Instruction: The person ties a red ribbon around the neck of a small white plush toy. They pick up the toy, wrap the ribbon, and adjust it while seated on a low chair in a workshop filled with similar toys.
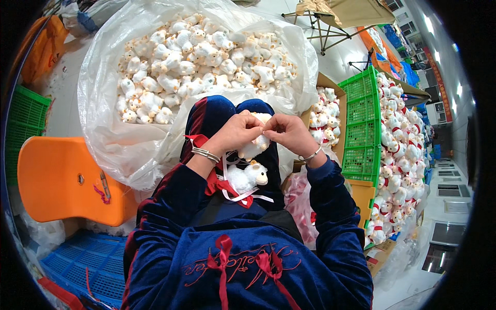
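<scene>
Pinching with the thumb and fingers of both my left hand (pixel 232 136) and my right hand (pixel 290 133), I have the white plush toy (pixel 253 149) gripped above my knees; whether a thread or ribbon also runs between my fingertips, I cannot tell. No red band shows on the parts of it that I can see, so I judge this one unfinished. A second toy (pixel 242 180) lies on my lap just below, among red strips (pixel 197 140) and a pale ribbon (pixel 254 197); whether anything is tied on it is unclear.

Ahead of me, the big plastic bag (pixel 93 121) holds a broad heap of plain toys (pixel 206 58), seemingly without bands: plenty left, I would say. To my right, many toys already wear red bands: a smaller lot (pixel 324 120) in the cardboard box (pixel 339 95), and a tall pile (pixel 400 163) by the green crate wall (pixel 360 121).
</scene>
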The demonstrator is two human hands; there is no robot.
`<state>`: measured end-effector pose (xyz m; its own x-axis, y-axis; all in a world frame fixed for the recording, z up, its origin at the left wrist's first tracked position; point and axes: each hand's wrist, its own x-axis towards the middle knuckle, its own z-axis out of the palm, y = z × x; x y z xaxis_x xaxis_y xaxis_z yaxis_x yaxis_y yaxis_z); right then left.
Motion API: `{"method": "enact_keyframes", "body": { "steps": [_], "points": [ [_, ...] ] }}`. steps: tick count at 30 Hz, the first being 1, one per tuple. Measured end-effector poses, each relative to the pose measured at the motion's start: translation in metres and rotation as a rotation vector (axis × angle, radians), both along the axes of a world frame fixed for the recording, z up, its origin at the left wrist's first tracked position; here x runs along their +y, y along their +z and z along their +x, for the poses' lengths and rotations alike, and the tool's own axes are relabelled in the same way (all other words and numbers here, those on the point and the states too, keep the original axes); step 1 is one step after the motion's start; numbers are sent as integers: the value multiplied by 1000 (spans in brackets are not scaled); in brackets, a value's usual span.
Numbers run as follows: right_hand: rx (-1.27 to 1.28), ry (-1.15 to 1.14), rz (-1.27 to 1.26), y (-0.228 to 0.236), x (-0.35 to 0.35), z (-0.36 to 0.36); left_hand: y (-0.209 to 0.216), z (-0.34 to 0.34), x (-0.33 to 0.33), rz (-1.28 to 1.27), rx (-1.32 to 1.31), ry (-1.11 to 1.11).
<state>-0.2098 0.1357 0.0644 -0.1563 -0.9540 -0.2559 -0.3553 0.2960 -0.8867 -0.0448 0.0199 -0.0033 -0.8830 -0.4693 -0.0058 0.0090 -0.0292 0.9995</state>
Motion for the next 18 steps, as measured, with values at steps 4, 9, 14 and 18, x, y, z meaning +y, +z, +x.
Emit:
{"method": "enact_keyframes", "body": {
  "steps": [4,9,14,18],
  "points": [
    [46,-6,11,4,-2,0,2,-1,1,29,-6,2],
    [263,42,9,8,-4,0,3,0,4,14,12,36],
    [444,26,-78,13,-6,15,8,0,4,-23,-43,37],
    [639,64,-111,8,-4,19,7,1,7,-46,-55,70]
  ]
}}
